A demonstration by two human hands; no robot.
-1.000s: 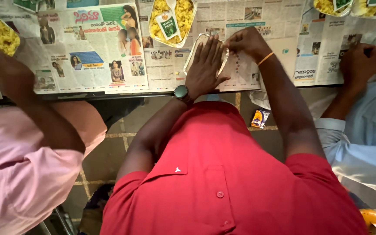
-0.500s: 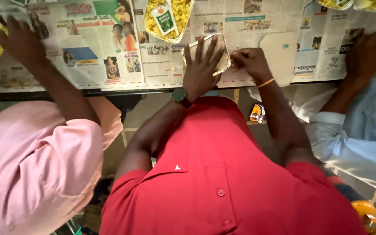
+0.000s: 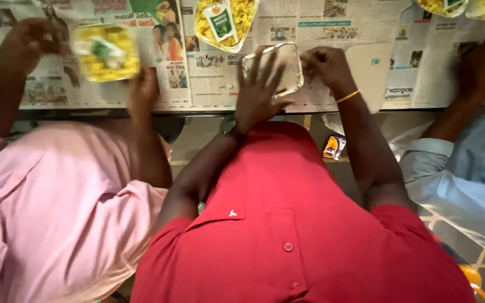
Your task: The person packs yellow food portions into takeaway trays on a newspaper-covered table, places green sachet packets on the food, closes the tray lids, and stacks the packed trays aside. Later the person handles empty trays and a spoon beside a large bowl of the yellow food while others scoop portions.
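Left hand (image 3: 259, 92) lies spread flat on a foil tray (image 3: 273, 67), right hand (image 3: 326, 66) pinching its rim.

Shiny, crinkled foil tray (image 3: 287, 59), its thin metal rim catching light. Matt printed newspaper (image 3: 332, 22) covers the table. A second foil tray (image 3: 197, 25) carries a glossy plastic sachet (image 3: 220, 19). Smooth matt red cloth shirt (image 3: 304, 224); dark wristwatch (image 3: 230, 128); thin gold-coloured bangle (image 3: 347, 96).
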